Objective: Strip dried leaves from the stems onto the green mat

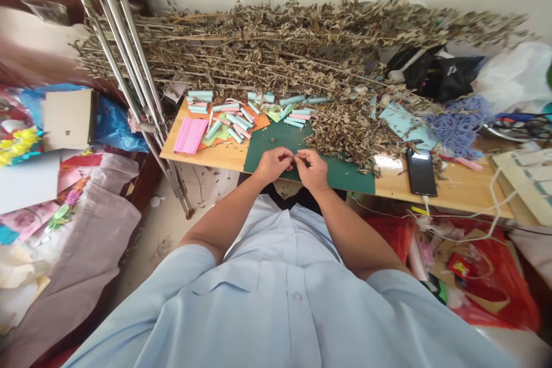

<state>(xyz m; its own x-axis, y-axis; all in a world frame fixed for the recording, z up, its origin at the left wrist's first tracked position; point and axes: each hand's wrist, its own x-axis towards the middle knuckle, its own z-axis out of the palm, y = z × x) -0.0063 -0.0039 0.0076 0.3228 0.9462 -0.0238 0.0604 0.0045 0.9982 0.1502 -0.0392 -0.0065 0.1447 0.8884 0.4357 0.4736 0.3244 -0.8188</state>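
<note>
My left hand and my right hand meet over the front edge of a dark green cutting mat. Fingertips of both are pinched together around a small brown bit that looks like dried leaf; most of it is hidden by the fingers. Beside my right hand, a heap of crumbled dried leaves covers much of the mat. Left of the mat lie several rolled tubes of light blue and pink paper, some on orange and green sheets. A folded pink paper rests near the table's left end.
Long dried leafy stalks are piled along the back wall. Metal crutches lean at the table's left. A phone with a cable, purple yarn and a light blue sheet lie to the right. Below sits a red bag.
</note>
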